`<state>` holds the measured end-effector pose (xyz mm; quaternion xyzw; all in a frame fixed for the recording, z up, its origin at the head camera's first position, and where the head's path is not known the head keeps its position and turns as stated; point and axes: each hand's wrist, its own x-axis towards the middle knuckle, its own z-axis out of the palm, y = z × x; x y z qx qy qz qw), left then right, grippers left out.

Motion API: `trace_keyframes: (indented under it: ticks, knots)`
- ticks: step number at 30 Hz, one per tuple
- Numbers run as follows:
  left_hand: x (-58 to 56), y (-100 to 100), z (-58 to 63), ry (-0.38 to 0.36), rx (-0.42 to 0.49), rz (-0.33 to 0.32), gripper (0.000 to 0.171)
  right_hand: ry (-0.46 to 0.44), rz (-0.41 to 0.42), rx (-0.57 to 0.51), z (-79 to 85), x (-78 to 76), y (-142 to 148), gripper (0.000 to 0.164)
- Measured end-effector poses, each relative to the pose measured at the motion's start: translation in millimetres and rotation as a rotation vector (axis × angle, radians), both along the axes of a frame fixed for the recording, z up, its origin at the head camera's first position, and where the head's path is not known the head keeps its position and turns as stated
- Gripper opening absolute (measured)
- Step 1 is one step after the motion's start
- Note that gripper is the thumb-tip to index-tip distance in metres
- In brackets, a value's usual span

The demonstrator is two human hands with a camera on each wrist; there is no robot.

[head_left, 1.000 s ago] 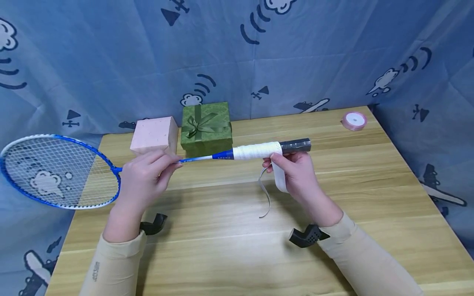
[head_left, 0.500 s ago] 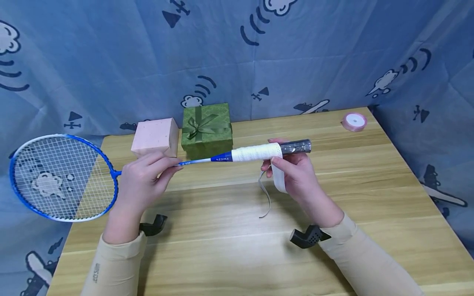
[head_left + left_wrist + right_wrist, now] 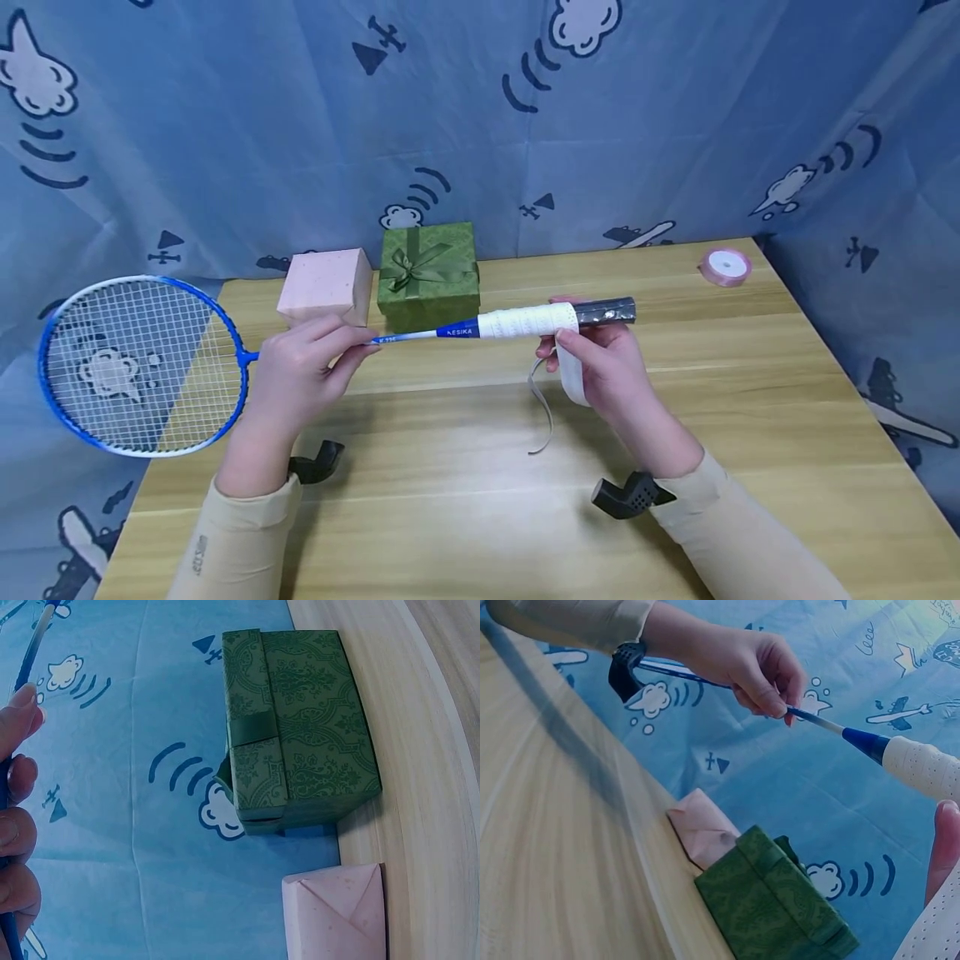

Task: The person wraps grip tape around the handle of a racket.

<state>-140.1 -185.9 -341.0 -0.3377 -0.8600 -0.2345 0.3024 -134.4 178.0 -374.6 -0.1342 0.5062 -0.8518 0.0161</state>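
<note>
A blue and white badminton racket [image 3: 459, 329] is held level above the table, its strung head to the left. My left hand [image 3: 303, 367] grips the slim shaft, thumb and fingers closed round it; the left wrist view shows those fingers [image 3: 16, 832] curled on the shaft. White perforated grip tape [image 3: 528, 321] wraps the handle's front part, while the black butt end [image 3: 607, 312] is bare. At the tape's last turn my right hand [image 3: 611, 367] supports the handle and pinches the tape with its thumb. A loose tape length hangs below, and a thin strip [image 3: 542, 408] dangles beside it.
Behind the racket stand a pink box [image 3: 326, 287] and a green gift box [image 3: 429, 279] with a bow. A roll of pink ribbon [image 3: 726, 267] lies at the back right of the wooden table [image 3: 450, 533]. A blue patterned curtain [image 3: 480, 125] hangs behind.
The racket has turned about its shaft, so its head faces the camera more fully and the lettering on the cone shows. Both hands keep their hold; the head view has shifted slightly.
</note>
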Motion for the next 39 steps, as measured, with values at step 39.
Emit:
trace_keyframes:
  ticks: [39]
  knots:
    - [2.5,4.3,1.9,0.048,0.02,-0.018,0.018,0.1,-0.129,0.042,2.4,7.1,-2.6,0.028]
